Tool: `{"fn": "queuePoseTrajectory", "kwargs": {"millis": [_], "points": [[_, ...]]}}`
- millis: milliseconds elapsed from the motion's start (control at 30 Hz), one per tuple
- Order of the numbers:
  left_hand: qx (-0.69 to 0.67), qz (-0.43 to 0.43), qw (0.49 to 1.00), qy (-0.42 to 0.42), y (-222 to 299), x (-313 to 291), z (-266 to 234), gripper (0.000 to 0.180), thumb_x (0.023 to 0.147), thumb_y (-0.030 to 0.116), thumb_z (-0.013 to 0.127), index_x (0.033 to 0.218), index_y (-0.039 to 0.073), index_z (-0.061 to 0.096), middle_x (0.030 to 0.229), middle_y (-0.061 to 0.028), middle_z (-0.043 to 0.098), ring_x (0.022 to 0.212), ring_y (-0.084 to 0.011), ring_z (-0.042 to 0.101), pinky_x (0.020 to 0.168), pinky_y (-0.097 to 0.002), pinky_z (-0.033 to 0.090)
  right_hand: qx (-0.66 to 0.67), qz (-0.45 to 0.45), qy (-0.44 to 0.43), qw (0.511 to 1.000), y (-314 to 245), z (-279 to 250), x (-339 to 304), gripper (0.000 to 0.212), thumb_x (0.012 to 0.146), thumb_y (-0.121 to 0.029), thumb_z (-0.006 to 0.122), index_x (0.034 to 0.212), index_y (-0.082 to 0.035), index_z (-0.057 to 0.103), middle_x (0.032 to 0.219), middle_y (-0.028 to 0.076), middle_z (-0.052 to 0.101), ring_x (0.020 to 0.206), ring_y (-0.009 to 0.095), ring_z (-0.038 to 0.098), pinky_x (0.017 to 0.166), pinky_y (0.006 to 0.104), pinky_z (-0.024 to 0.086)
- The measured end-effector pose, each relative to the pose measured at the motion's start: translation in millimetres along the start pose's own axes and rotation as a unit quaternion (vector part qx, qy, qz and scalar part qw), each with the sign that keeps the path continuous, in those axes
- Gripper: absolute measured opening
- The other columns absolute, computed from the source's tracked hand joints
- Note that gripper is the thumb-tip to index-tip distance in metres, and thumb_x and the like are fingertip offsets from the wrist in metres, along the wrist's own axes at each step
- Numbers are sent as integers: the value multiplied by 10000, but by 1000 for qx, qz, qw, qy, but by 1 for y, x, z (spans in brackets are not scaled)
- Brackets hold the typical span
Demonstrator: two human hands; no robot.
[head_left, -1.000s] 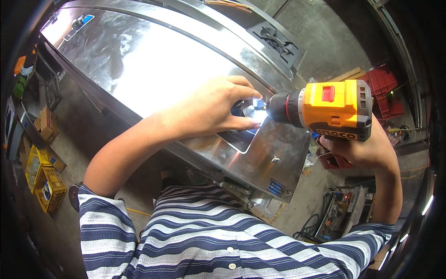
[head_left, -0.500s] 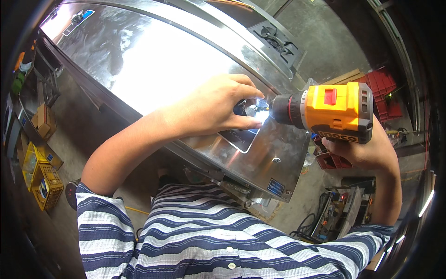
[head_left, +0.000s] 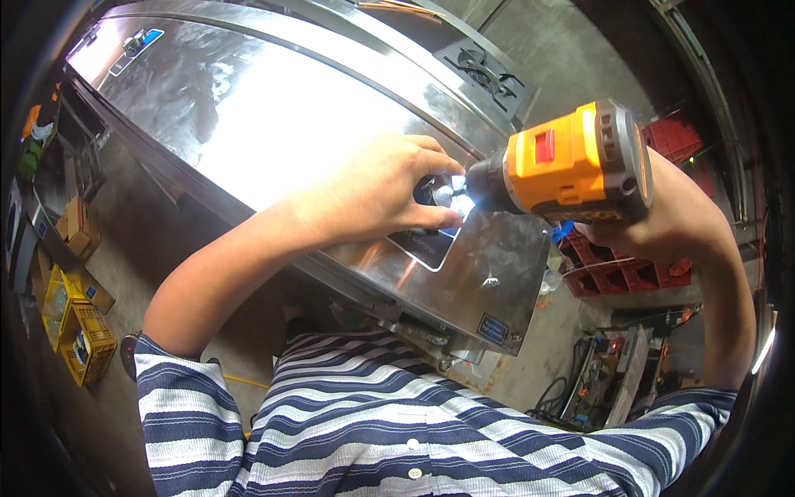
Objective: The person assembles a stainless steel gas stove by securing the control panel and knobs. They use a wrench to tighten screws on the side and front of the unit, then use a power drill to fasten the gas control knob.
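My left hand (head_left: pixel 377 186) curls thumb and fingers around a small shiny metal fitting (head_left: pixel 443 195) on the brushed-steel panel (head_left: pixel 472 290). A dark label (head_left: pixel 431 251) lies just below it. With my right hand (head_left: pixel 662 217) I grip an orange-and-black cordless drill (head_left: pixel 567 161), held sideways with its chuck pointing left at the fitting. The drill's lamp glares there, and the exact contact of the tip is hidden by glare and fingers. The drill's handle is out of sight behind its body.
A similar knob (head_left: pixel 137 40) sits at the panel's far left end. Beyond the panel is a gas burner (head_left: pixel 489 73). Red crates (head_left: pixel 613 269) and a metal frame with cables (head_left: pixel 600 381) stand at right. Yellow baskets (head_left: pixel 85 340) and a cardboard box (head_left: pixel 77 228) are on the left.
The drill has shifted left and slightly up, its chuck now closer to the fitting, and its rear has tilted up. My left hand has stayed almost in place.
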State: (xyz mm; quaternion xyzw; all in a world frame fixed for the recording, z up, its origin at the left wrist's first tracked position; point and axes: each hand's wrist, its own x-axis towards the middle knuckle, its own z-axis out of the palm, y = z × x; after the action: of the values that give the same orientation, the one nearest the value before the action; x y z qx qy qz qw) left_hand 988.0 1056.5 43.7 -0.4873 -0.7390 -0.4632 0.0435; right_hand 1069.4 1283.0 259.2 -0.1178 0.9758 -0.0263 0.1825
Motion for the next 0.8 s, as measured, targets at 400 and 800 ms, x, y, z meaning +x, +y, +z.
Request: {"fn": "queuePoseTrajectory", "kwargs": {"millis": [400,800], "points": [[2,-27,999,-19,1,1,-1,509,851,340,855,1177,-28,727,1078,-151,701,972,-294,699,877,-386,560,4,-28,10,1000,-10,0,1,464,751,-102,775,1205,-44,700,1087,150,735,1018,310,699,947,396,542],[-19,-62,997,-42,5,2,-3,526,844,365,858,1201,-2,735,1135,-137,699,1023,-276,690,921,-393,548,1,-13,-41,999,-20,-11,10,448,742,-72,758,1182,-20,686,1078,162,739,1021,318,714,917,397,568]]}}
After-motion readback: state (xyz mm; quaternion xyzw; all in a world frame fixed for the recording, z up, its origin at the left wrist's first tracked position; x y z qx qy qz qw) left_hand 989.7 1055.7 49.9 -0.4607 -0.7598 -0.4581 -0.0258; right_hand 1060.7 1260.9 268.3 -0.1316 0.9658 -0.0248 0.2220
